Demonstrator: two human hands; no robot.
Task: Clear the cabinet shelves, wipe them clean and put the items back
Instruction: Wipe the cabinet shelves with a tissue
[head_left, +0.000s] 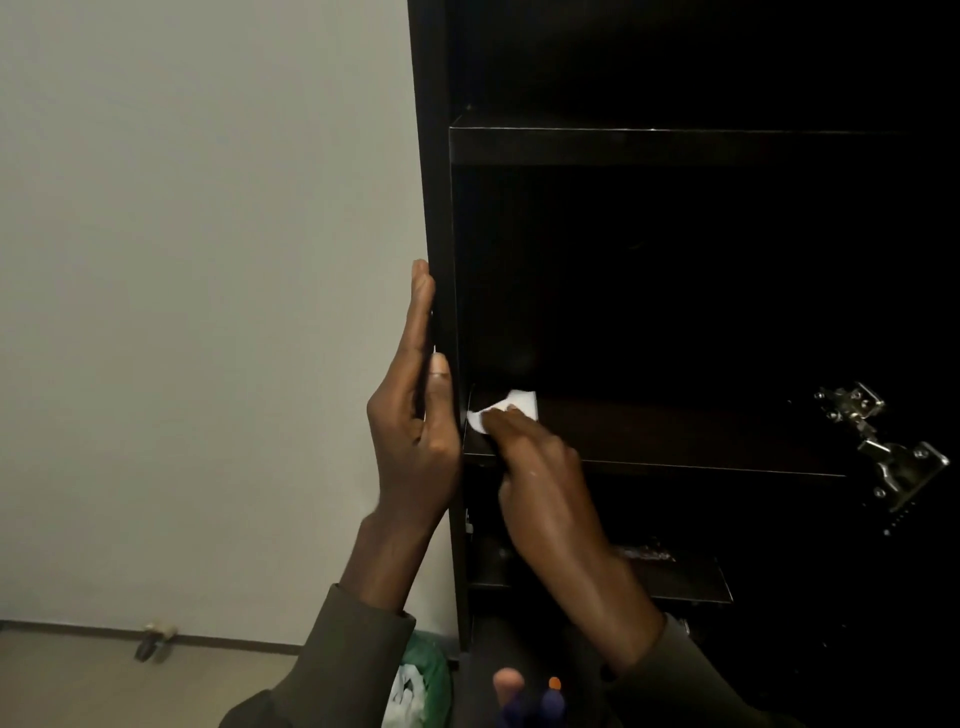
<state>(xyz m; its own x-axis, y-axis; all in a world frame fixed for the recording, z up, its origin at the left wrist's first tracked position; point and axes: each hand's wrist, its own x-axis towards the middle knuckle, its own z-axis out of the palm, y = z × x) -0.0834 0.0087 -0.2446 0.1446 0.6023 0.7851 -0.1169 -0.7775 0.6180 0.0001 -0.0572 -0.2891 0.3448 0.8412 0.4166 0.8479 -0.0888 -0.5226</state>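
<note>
right hand (540, 467) presses tissue (511, 408) on shelf (675, 441) | tissue half-hidden

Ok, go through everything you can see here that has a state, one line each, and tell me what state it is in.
left hand: flat, braced against the cabinet side panel
right hand: pressing the white cloth
white cloth: crumpled, on the shelf's left corner
shelf: cleared of items
door hinge: swung open

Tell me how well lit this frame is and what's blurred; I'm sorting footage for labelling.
Head view: the wall is evenly lit, while the cabinet interior is nearly black, hiding detail; the white cloth under the right hand looks overexposed; the hinge catches glare; the left hand is sharp; coloured objects at the bottom edge are blurred.
</note>
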